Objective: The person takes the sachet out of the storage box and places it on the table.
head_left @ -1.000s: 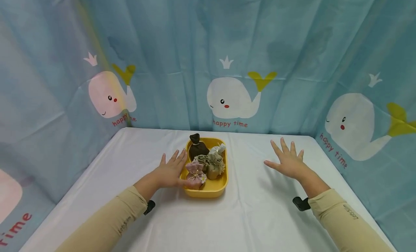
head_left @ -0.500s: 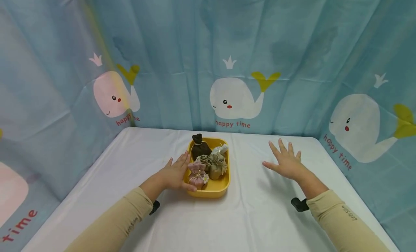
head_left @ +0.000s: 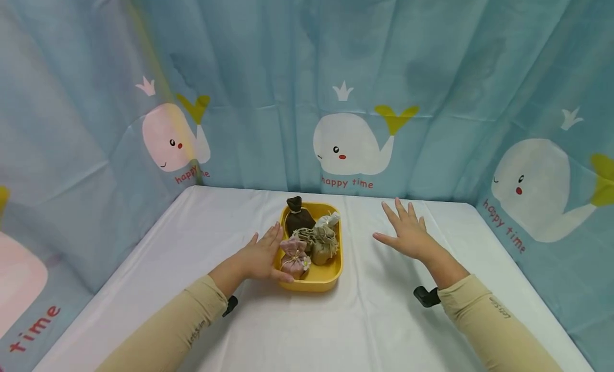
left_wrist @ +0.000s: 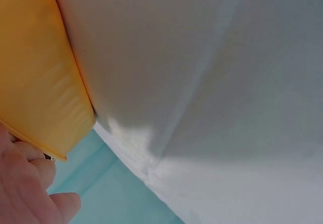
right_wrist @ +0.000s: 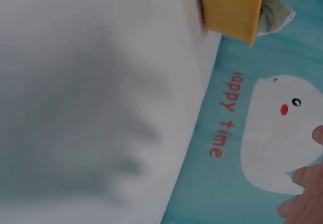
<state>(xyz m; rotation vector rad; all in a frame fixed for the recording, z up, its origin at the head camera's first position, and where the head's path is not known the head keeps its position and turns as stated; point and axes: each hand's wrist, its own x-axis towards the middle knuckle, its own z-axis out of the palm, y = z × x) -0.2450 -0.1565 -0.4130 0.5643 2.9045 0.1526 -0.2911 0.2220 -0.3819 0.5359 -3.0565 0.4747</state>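
Note:
A yellow plastic tub stands mid-table in the head view, holding several small drawstring pouches. A dark brown pouch is at its back left, a pink pouch with a small white flower at the front left. On the right lie a beige-green pouch and a white one. My left hand, fingers extended, is at the tub's left rim; contact is hard to judge. In the left wrist view its fingers are beside the tub wall. Fingers spread, my right hand hovers right of the tub, holding nothing.
A white cloth covers the table. Blue curtains with whale prints hang along the back and both sides. Black wrist mounts show under the sleeves.
My right hand has moved left, nearer the tub. My left hand stays at the tub's left side. The whole scene has shifted slightly right in the head view.

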